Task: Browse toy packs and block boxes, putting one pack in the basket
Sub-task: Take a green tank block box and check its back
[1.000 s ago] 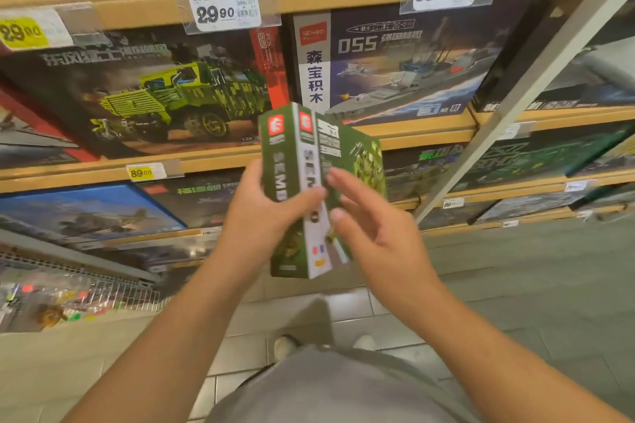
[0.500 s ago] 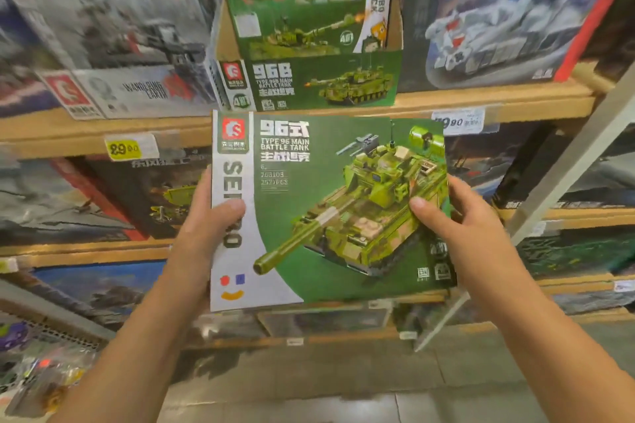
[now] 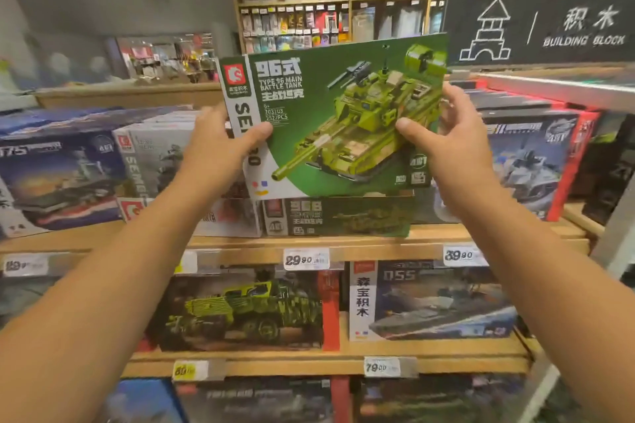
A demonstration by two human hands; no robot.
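**Green tank box held up over the top shelf**

Held at chest-to-eye height by both hands: green tank box (image 3: 343, 120), front face toward the camera, tilted slightly with the right side higher. Left hand (image 3: 220, 144) gripping the white left edge, thumb across the front, fingers hidden behind. Right hand (image 3: 443, 137) gripping the right edge the same way, thumb on the printed tank. Hovering just above and in front of a matching display carton (image 3: 338, 216) on the top shelf (image 3: 343, 240), which looks like the place to return it. No basket in view.

Likely step: putting the box back after a look. Best done by levelling the box first, then lowering the bottom edge into the carton behind its front lip, keeping both thumbs clear of the lip. Slow descent advised, since neighbouring boxes (image 3: 154, 161) stand close on the left. Release only once the base is seated.

Thin, flat, rectangular cardboard, glossy print, sharp corners; light enough for a thumb-and-finger hold on each side. Shelf of pale wood with a plastic price strip reading 29.90 (image 3: 305, 259) below. Larger boxes on lower tiers, similarly glossy and stiff.
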